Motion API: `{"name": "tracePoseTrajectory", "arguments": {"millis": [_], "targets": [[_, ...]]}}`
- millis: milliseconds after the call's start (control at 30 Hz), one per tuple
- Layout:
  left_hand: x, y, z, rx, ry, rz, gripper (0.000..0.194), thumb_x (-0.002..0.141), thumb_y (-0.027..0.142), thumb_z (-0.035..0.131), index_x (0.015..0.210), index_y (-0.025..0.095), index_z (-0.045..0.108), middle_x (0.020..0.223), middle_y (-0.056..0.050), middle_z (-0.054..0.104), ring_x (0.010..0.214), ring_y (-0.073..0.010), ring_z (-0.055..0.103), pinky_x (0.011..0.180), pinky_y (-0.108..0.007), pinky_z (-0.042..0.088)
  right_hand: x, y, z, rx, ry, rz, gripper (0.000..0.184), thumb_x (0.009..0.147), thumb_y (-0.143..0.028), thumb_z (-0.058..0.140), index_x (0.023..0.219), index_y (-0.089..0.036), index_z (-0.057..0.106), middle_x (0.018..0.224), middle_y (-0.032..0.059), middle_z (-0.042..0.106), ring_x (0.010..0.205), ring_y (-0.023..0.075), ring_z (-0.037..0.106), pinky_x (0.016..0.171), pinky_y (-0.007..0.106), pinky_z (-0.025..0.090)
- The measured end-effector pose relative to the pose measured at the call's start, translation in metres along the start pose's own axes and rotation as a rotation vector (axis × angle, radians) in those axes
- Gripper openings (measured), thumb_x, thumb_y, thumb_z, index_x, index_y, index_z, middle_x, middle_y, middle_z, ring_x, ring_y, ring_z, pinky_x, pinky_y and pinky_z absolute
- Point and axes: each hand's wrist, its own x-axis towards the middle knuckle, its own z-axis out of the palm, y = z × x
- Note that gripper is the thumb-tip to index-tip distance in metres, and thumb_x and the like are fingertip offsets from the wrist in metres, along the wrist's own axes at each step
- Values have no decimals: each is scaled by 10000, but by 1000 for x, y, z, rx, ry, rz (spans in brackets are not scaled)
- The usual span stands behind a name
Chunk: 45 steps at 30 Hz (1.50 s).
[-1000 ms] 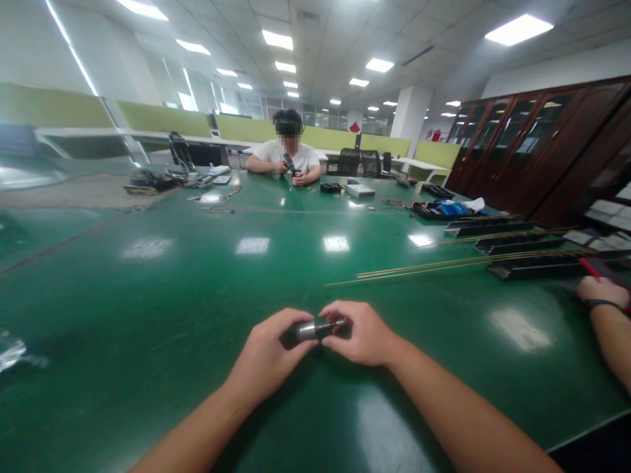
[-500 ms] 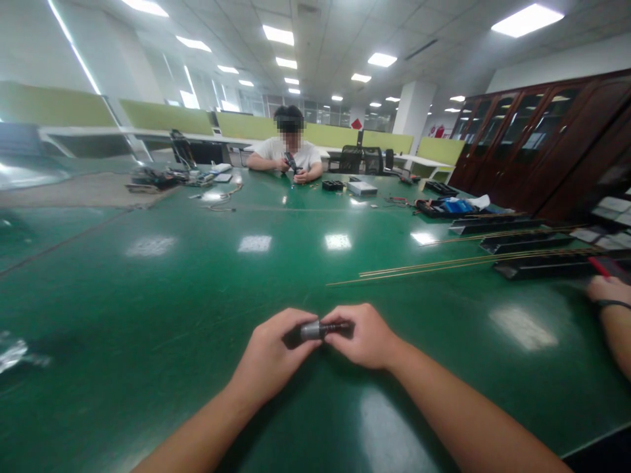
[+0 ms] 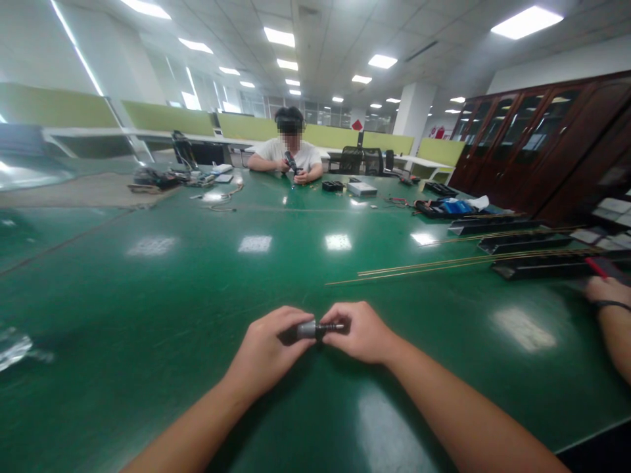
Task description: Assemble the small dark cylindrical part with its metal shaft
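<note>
Over the worktop (image 3: 236, 276), toward its near edge, the cylinder (image 3: 306, 329) is gripped by the left hand (image 3: 263, 341), and its shaft (image 3: 333, 327) is pinched by the right hand (image 3: 363, 334). Toward the right edge, rods (image 3: 463, 262) are laid by black channels (image 3: 530, 266).

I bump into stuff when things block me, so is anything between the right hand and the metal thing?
Nothing visible is in the way. The left hand holds the metal thing by its silver part; the right hand curls around its thin end, though exact contact is unclear.
</note>
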Motion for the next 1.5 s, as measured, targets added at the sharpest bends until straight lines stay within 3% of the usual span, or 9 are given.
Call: {"name": "tracePoseTrajectory", "arguments": {"millis": [533, 867, 1500], "targets": [[0, 0, -2, 43, 6, 4, 172, 821, 246, 710, 991, 272, 715, 993, 8, 708, 907, -151, 659, 816, -246, 517, 1, 1, 0, 37, -4, 48, 163, 739, -195, 738, 898, -172, 711, 810, 16, 722, 690, 148, 635, 652, 245, 477], [0, -3, -8, 54, 28, 11, 190, 829, 281, 705, 1019, 267, 712, 1009, -8, 709, 920, -168, 662, 829, -270, 525, 2, 1, -4, 16, 15, 80, 136, 766, -237, 726, 885, -172, 719, 739, 6, 692, 634, 134, 596, 595, 232, 440], [1, -1, -10, 57, 45, 5, 227, 829, 345, 687, 1026, 234, 707, 1013, -45, 714, 929, -197, 667, 842, -302, 540, 3, 3, -7, -28, 35, 52, 146, 759, -250, 741, 884, -175, 729, 757, 13, 709, 648, 139, 616, 626, 242, 463]]}}
